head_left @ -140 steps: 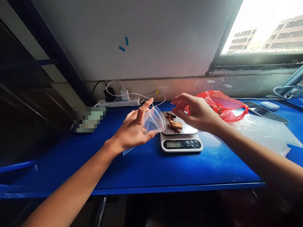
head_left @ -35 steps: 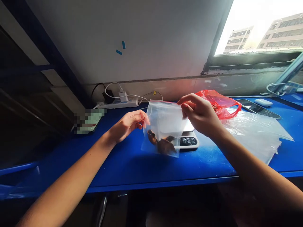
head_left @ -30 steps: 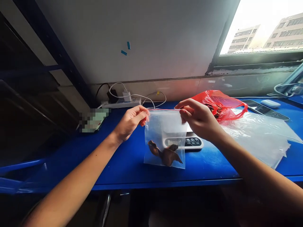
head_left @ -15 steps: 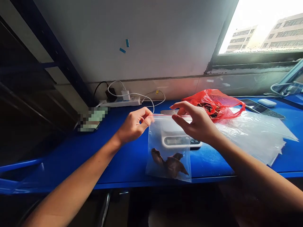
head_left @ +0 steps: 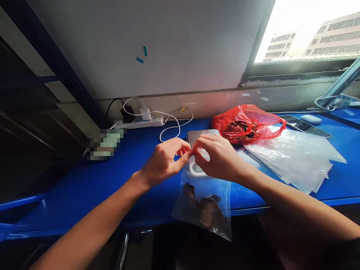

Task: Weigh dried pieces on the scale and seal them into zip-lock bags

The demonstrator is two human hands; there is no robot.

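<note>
A clear zip bag [head_left: 185, 212] with a red strip along its top hangs from both my hands in front of the desk edge. Inside lie a few dark brown, curled dried pieces [head_left: 209, 210]. My left hand [head_left: 172, 157] pinches the top edge at its left part. Close beside it, my right hand [head_left: 218, 155] is closed on the same red edge, fingertips nearly touching the left ones. Behind the bag stands a kitchen scale [head_left: 194, 135], largely covered by my right hand and the bag.
An open red plastic bag [head_left: 270, 120] holding dark dried pieces sits behind my right hand. Flat clear bags [head_left: 298, 159] are stacked to the right, near a dark tablet-like slab [head_left: 309, 126]. A power strip [head_left: 154, 121] with white cables lies along the wall.
My right hand has closed from spread fingers onto the bag's top edge and moved left beside my left hand. The bag hangs lower and tilted.
</note>
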